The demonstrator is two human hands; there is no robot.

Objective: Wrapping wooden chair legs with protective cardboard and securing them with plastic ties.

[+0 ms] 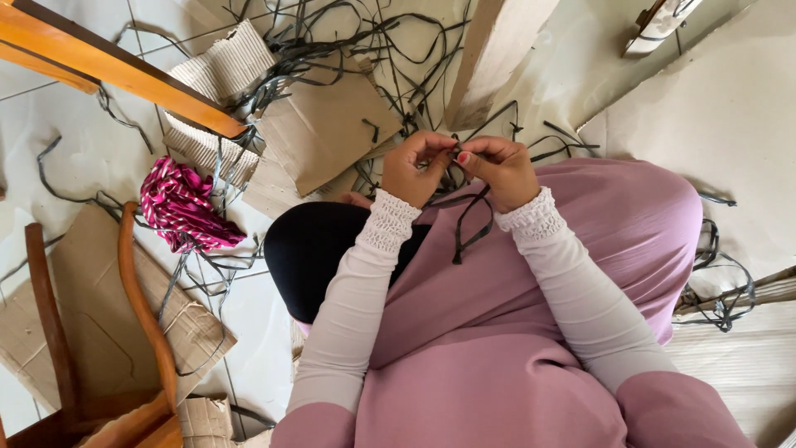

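Both hands meet above my lap, fingertips pinched together on a thin dark strip (pixel 466 226). My left hand (pixel 414 168) grips the strip's upper part with thumb and forefinger. My right hand (pixel 500 168) pinches the same spot from the other side. The strip's loose ends hang down over my mauve skirt (pixel 580 224). White sleeves with lace cuffs cover both forearms.
A tangle of dark strips (pixel 365 50) lies on the floor ahead, among cardboard pieces (pixel 319 124). A pink-and-white striped cloth (pixel 182 207) sits left. Wooden furniture parts (pixel 141 75) cross the upper left and lower left. More strips (pixel 721 299) lie at right on cardboard sheets.
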